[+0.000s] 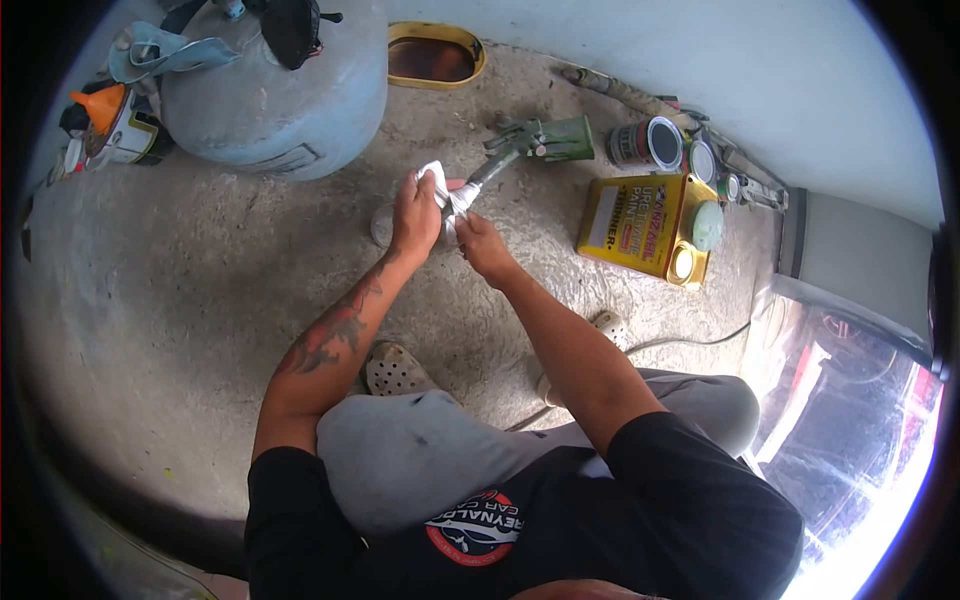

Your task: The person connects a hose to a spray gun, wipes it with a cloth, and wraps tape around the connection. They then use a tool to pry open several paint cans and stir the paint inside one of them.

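A crumpled white cloth [463, 197] is bunched between my two hands, over the floor in front of my feet. My left hand [414, 212] closes on its left part, which sticks up past the fingers. My right hand [485, 247] pinches the cloth's lower right side. Just beyond, a grey-green tube [497, 166] runs from the cloth toward a green, paint-coated cup with metal fittings [562, 139], like a spray gun. Whether my fingers hold the tube through the cloth, I cannot tell. A round, pale container [381, 226] is partly hidden behind my left wrist.
A yellow thinner can [628, 222] stands at right, with open paint tins [645, 144] behind it by the wall. At upper left is a large blue-grey tank [275, 110]. A yellow tray of dark liquid [480, 65] lies beyond. A hose [690, 342] crosses the floor near my shoes.
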Demonstrator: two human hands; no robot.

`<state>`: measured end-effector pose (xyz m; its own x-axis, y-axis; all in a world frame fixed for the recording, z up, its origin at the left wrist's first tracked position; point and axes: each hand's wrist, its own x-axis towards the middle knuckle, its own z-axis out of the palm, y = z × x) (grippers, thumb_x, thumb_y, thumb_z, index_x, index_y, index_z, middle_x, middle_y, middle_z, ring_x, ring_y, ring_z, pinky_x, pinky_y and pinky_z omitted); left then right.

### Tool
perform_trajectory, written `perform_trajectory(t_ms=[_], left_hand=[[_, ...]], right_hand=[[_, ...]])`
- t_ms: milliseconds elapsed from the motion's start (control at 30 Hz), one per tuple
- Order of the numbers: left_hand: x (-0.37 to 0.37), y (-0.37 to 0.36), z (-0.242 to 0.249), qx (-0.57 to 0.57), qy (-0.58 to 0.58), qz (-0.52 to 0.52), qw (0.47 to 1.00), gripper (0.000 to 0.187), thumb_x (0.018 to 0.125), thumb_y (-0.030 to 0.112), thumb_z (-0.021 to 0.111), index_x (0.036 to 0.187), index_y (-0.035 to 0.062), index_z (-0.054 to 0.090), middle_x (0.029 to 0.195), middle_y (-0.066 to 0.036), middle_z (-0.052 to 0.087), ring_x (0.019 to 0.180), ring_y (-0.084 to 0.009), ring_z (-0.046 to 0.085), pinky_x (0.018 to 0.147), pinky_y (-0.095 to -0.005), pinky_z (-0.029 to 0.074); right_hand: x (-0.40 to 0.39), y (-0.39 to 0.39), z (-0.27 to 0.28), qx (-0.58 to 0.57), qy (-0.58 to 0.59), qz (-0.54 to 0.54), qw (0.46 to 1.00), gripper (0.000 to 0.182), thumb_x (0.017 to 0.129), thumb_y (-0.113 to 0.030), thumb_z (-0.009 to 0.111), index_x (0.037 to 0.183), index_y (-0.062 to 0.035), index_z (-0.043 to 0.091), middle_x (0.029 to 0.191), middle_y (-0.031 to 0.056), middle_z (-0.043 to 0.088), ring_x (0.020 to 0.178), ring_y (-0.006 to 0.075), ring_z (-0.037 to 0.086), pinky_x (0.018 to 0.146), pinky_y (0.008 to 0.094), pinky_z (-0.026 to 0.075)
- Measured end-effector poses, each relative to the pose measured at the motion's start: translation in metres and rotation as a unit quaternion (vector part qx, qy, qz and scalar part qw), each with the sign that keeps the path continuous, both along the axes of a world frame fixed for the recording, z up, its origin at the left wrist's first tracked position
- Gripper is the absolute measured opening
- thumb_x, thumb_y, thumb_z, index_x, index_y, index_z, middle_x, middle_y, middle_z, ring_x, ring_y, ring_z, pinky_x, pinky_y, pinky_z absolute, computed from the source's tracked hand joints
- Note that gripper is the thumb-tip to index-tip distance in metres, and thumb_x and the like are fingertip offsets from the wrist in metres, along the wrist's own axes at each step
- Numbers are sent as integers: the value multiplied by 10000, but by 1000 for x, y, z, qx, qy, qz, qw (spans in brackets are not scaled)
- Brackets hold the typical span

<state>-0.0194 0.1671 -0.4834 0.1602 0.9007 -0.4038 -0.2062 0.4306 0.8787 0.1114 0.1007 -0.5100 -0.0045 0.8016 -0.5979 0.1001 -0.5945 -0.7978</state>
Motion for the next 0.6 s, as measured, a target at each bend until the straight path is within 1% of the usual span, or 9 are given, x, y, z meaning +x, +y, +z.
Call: perform_trajectory(t_ms=[67,167,233,333,400,433,500,533,600], left_hand=[[2,0,1,-27,-44,34,998,342,1079,243,391,1164,-44,557,1057,-170,716,949,-208,672,882,-338,513],[2,4,-11,-19,0,28,999,320,1077,241,404,1148,-28,563,969,-145,712,890,-186,657,842,-328,508],[0,6,-6,27,37,-8,999,338,1063,277,438,1081,-30,578,850,-109,710,771,-159,621,716,-332,492],[-3,8,6,19,24,-17,999,310,1054,273,478,1070,-12,601,837,-66,713,729,-108,585,662,-292,462],[-8,10,13,-12,-10,-39,999,291,1045,261,507,1089,-4,617,850,-51,717,716,-81,567,651,-268,454],[-11,11,17,-43,-44,-63,996,275,1035,250,535,1108,4,632,863,-36,722,703,-54,549,639,-245,445],[-16,14,24,-48,-37,-91,994,266,1034,243,552,1136,10,630,887,-35,722,710,-29,529,632,-222,433],[-18,15,27,-52,-30,-118,991,262,1032,236,568,1165,17,627,910,-33,722,718,-4,508,625,-198,420],[-23,17,30,-52,-34,-132,989,265,1017,208,590,1183,6,629,936,-41,725,726,-17,523,636,-206,434]], right_hand=[[7,-3,-2,7,-41,7,999,264,1040,-292,501,915,-66,553,785,20,546,731,123,520,683,310,444],[15,-7,-7,39,-112,32,992,269,1042,-296,501,952,-52,569,811,35,565,756,140,531,710,319,443],[18,-8,1,61,-143,49,987,270,1042,-297,501,974,-47,579,827,42,577,771,147,539,727,322,445],[16,-13,21,46,-156,41,986,272,1044,-288,505,1045,-40,616,868,43,614,799,135,556,755,314,447],[12,-18,34,41,42,-96,994,249,1043,-235,525,1138,-32,634,910,41,644,799,123,575,755,297,472],[11,-20,38,41,41,-96,994,249,1043,-235,525,1138,-32,634,910,41,644,799,123,575,755,297,472],[8,-21,42,20,142,-259,955,222,1023,-149,564,1190,-18,628,934,40,656,789,112,590,744,275,503],[9,-20,44,20,143,-259,955,222,1023,-149,564,1190,-18,628,934,40,656,789,112,590,744,275,503],[13,-18,48,61,167,-290,940,234,998,-93,601,1217,-12,613,947,44,653,774,116,600,738,263,528]])
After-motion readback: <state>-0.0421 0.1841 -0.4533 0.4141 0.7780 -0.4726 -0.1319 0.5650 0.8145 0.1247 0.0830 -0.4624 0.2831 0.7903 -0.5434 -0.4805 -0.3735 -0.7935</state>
